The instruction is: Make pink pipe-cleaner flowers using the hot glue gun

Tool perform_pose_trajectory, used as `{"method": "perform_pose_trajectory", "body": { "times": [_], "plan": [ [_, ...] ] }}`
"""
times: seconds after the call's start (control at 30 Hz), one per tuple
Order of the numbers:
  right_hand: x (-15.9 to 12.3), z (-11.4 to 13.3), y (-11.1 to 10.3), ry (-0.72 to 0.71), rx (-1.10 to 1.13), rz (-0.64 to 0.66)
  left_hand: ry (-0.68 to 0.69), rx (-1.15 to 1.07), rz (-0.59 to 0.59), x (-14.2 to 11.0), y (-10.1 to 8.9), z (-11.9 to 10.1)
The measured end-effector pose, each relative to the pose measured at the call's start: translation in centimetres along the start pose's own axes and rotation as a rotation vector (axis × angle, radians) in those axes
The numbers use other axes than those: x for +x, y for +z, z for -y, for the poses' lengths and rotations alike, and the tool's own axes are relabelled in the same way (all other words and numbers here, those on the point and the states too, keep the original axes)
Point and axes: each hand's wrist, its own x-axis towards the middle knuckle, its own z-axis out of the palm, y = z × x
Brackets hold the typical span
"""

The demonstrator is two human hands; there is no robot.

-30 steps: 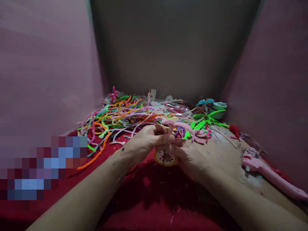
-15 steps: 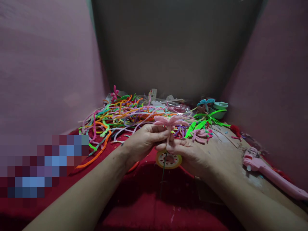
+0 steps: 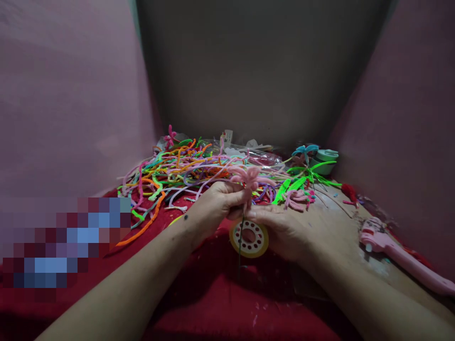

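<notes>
A pink fuzzy pipe-cleaner flower (image 3: pixel 250 176) stands upright at the middle of the view, its petals spread. My left hand (image 3: pixel 225 199) pinches it just under the petals. From its base a thin dark green stem (image 3: pixel 241 246) runs down in front of a roll of yellow tape (image 3: pixel 263 249) with a white, holed core. My right hand (image 3: pixel 275 221) is closed beside the roll, its thumb close to the flower's base. Its other fingers are partly hidden behind the roll, which they seem to hold.
Behind my hands lies a tangled heap of coloured pipe cleaners (image 3: pixel 185 166). Green leaf pieces (image 3: pixel 289 188), a blue flower (image 3: pixel 304 150) and a mint-coloured container (image 3: pixel 324 161) are at the back right. A pink glue gun (image 3: pixel 394 251) rests on the board at right. Red cloth (image 3: pixel 199 303) lies beneath.
The flower has turned and tilted, so its petals show more from the front. The tape roll has swung lower and faces me more. Both hands keep their hold.
</notes>
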Motion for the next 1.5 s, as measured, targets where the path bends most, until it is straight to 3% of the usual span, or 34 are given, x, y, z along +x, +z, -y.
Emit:
{"method": "perform_pose_trajectory", "body": {
  "times": [0.2,0.33,0.5,0.67,0.83,1.1,1.23,1.5],
  "plan": [
    [-0.2,-0.3,-0.4,0.158,0.045,0.174,-0.082,-0.212,0.079,0.3,-0.1,0.9],
    [-0.2,-0.7,-0.5,0.150,0.093,0.113,-0.082,-0.254,0.103,0.2,-0.2,0.7],
    [0.1,-0.4,-0.2,0.057,0.038,-0.042,-0.010,-0.077,0.078,0.0,-0.1,0.3],
    [0.5,-0.6,-0.3,0.062,-0.013,-0.056,0.035,0.042,-0.017,-0.1,0.2,0.1],
    [0.6,-1.0,-0.5,0.073,-0.067,-0.002,0.013,-0.006,-0.057,-0.3,0.5,-0.2],
    [0.2,-1.0,-0.6,0.181,-0.036,0.131,-0.119,-0.272,0.116,0.1,0.0,0.0],
    [0.1,-0.8,-0.6,0.105,0.016,0.238,-0.114,-0.342,0.158,0.1,0.0,0.2],
    [-0.3,-0.6,0.5,0.124,0.107,0.196,-0.150,-0.384,0.169,-0.1,0.1,0.1]
  ]
}}
